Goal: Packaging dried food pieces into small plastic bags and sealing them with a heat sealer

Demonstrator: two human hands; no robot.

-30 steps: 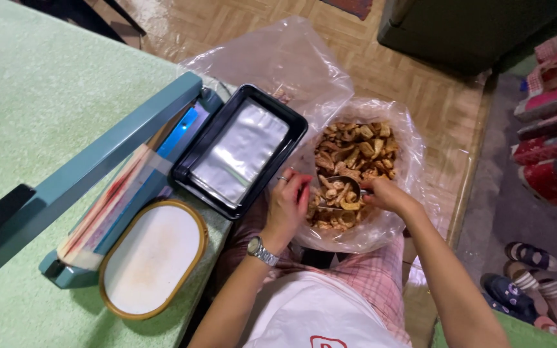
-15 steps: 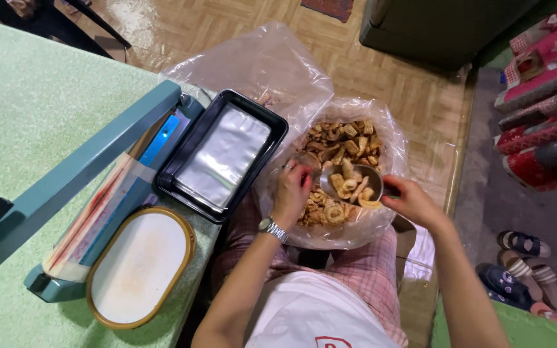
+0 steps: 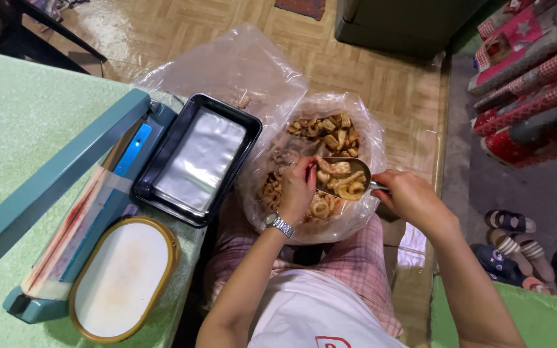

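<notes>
Seated person, clear plastic bag point(image 3: 356, 129) of golden fried snack pieces point(image 3: 320, 132) resting on the lap. Right hand point(image 3: 414, 196) closed round the handle of a metal scoop point(image 3: 343, 177) heaped with pieces, held over the bag's mouth; left hand point(image 3: 298, 187) loosely curled, fingertips at the scoop's near rim. On the green table point(image 3: 20, 116) alongside: black tray point(image 3: 195, 161), blue heat sealer point(image 3: 66, 193), oval gold-rimmed lid point(image 3: 124, 277).

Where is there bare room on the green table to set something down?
The green table is bare left of the blue sealer. Its near edge is crowded: black tray, oval lid. Both hands, left and right with the scoop, fill the snack bag.
</notes>
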